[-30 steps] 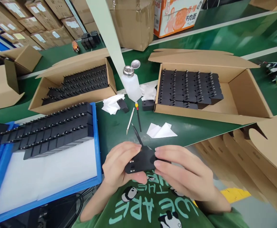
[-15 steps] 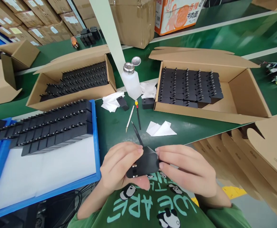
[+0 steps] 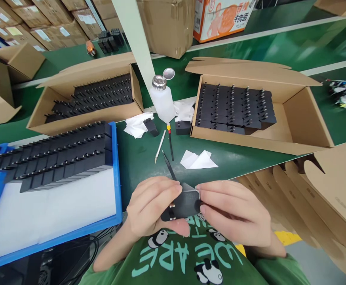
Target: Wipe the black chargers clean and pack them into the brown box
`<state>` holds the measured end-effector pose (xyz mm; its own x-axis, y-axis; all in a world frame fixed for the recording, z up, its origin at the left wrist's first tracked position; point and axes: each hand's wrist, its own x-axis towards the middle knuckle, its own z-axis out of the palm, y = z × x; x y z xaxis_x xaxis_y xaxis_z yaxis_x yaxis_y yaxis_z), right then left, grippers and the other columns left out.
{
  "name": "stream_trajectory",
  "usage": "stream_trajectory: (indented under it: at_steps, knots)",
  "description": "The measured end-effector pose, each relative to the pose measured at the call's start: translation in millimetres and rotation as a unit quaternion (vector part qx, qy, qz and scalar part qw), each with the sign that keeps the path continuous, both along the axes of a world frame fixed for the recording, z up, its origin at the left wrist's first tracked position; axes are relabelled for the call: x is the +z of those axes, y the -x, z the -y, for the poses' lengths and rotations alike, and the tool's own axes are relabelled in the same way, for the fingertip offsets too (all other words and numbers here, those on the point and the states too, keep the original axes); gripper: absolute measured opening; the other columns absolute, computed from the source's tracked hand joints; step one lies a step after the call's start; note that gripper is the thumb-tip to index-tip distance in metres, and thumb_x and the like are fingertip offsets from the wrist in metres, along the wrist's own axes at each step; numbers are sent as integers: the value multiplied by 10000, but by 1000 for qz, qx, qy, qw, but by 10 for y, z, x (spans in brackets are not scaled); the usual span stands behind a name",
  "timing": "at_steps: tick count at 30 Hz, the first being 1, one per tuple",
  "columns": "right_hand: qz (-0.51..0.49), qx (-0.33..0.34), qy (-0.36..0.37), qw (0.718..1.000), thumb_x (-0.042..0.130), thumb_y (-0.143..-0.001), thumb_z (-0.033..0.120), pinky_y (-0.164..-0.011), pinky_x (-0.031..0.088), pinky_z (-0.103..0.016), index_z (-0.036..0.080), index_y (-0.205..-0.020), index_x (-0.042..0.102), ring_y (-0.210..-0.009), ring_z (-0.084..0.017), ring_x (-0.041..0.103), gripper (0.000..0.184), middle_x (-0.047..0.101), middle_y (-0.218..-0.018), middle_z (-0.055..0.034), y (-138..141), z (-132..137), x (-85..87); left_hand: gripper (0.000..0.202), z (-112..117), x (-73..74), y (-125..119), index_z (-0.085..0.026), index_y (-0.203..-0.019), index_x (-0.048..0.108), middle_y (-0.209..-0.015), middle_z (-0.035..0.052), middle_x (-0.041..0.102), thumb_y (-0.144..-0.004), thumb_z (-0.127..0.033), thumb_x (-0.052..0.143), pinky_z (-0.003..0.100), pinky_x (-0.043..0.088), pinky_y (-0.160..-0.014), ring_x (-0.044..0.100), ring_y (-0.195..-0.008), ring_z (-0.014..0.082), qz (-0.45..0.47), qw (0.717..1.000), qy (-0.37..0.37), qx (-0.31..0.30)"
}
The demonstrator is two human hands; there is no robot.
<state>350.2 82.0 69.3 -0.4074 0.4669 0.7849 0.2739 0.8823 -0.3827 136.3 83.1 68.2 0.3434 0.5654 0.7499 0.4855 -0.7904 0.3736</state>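
Both hands meet at about 6 o'clock in the view, just above the green printed shirt [image 3: 187,257], and share one small black plastic plug adapter [image 3: 182,206]. The left hand [image 3: 151,208] has its fingers curled closed around the adapter's left end, thumb beneath and fingertips on top, where two metal prongs show. The right hand [image 3: 235,215] pinches the adapter's right end between thumb and forefinger, the remaining fingers loosely bent. A thin black pair of tweezers [image 3: 169,165] slants up from behind the left hand toward 12 o'clock; whether that hand grips it I cannot tell. On the green table mat [image 3: 140,154], toward 12 o'clock, lie a silver pen-like tool [image 3: 160,141], a folded white wipe [image 3: 198,160] and a white plastic dispenser bottle with a metal cap [image 3: 162,101]. At 9 o'clock a blue plastic tray [image 3: 115,178] holds rows of black adapters; open cardboard boxes of the same parts sit at 11 o'clock [image 3: 80,118] and 1 o'clock [image 3: 306,118].
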Motion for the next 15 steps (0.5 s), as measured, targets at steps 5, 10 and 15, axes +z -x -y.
stream_trajectory:
  at_steps: [5,10,15]
  knots:
    - [7,-2,5,1000,593,-803,19,-778,635,-321,123,-822,657,-984,-228,693,124,726,-886,-108,-21,10,7,458,17,38,-5,-111,-1032,604,-807,98,703,-924,-550,530,310,632,-723,718,-753,188,-6,1000,16,-5]
    - [-18,11,-43,999,583,-811,31,-723,634,-312,122,-787,642,-929,-221,700,111,713,-839,-103,-14,-37,-14,451,21,41,-7,-143,-1061,615,-832,95,726,-926,-561,513,305,632,-718,728,-767,195,-25,999,29,-1]
    - [-41,19,-60,997,581,-812,39,-721,631,-300,118,-776,639,-901,-213,695,105,695,-794,-98,-30,-93,-53,458,-42,4,24,-149,-1070,619,-841,94,732,-927,-567,499,287,628,-705,733,-758,197,-23,1000,20,2]
